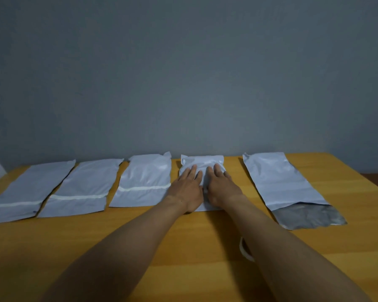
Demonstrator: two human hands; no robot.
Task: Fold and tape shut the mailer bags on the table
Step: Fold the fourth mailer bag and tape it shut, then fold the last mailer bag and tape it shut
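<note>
Table (183,247), wood, set against a grey wall (183,73). Five pale mailer bags lie flat in a row along its far side.

1. Bag 1 (31,188), far left. Long axis runs from the near side to the wall. A white strip (13,204) crosses it near the near end.
2. Bag 2 (83,186), just beside bag 1, same heading, with the same strip across it.
3. Bag 3 (144,177), same heading and strip.
4. Bag 4 (202,162), fourth in the row, near the middle of the table. It shows shorter than the others, its far end towards the wall. The left hand (188,188) and right hand (222,186) lie flat on it side by side, fingers straight, close together and pointing at the wall, gripping nothing.
5. Bag 5 (282,182), far right and apart from bag 4, long axis towards the wall. Its mouth faces the near side, with a grey flap (308,216) lying open.

Loose white scrap (243,251), beside the right forearm and partly hidden by it.
</note>
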